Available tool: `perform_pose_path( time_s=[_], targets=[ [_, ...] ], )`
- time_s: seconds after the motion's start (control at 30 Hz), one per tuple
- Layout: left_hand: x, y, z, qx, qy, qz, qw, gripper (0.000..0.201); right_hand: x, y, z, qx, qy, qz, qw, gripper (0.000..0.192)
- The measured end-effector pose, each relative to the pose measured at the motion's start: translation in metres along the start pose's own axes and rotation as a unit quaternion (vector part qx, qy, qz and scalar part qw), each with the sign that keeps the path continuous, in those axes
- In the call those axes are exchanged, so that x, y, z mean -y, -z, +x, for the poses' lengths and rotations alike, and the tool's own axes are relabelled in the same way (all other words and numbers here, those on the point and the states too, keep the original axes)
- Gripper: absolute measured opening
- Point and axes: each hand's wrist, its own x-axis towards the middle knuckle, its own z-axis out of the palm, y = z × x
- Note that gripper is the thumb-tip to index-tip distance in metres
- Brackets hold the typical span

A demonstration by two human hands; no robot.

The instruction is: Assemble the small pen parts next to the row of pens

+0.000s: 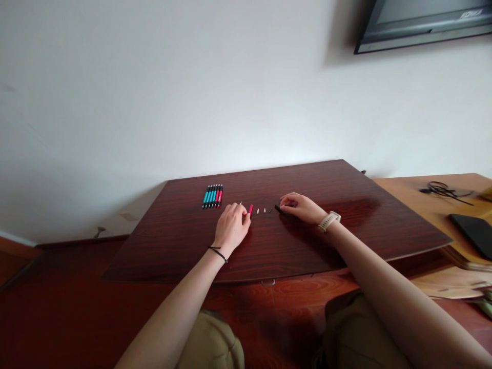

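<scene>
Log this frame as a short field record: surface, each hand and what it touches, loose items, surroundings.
surface: dark reddish wooden table
left hand: left hand with black wrist band, fingers at a small red pen piece
right hand: right hand with pale wristwatch, fingertips on a black pen piece
loose items: small white pieces in a row between the hands
set aside: row of teal, black and red pens, left of the hands
surroundings: black flat device on lighter desk, right

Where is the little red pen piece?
In the head view, the red pen piece is on the dark wooden table, at the left hand fingertips, right of the row of pens.
</scene>
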Motion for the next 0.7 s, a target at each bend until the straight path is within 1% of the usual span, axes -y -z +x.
perform_pose_path(
  time_s=[0.07,0.2,0.43,0.6,0.7],
  targets=[
    [-0.001,0.000,0.000,0.003,-0.008,-0.005,1.000,0.019,0.003,-0.003,0.000,0.020,0.013,0.016,1.000,0.016],
    [-0.003,0.000,-0.001,0.010,-0.024,-0.015,1.000,0.020,0.010,-0.008,0.000,0.018,0.038,-0.039,0.998,0.009],
    [-0.008,0.002,-0.002,0.019,-0.030,-0.016,0.999,0.019,0.028,-0.009,-0.001,0.001,-0.040,-0.148,0.988,0.009],
    [-0.011,0.000,-0.003,0.027,-0.038,-0.015,0.999,0.019,0.045,-0.019,-0.003,-0.012,-0.070,-0.191,0.979,0.012],
    [-0.013,-0.001,-0.004,0.034,-0.042,-0.022,0.998,0.020,0.050,-0.022,-0.004,-0.031,-0.102,-0.192,0.976,0.013]
  ],
)
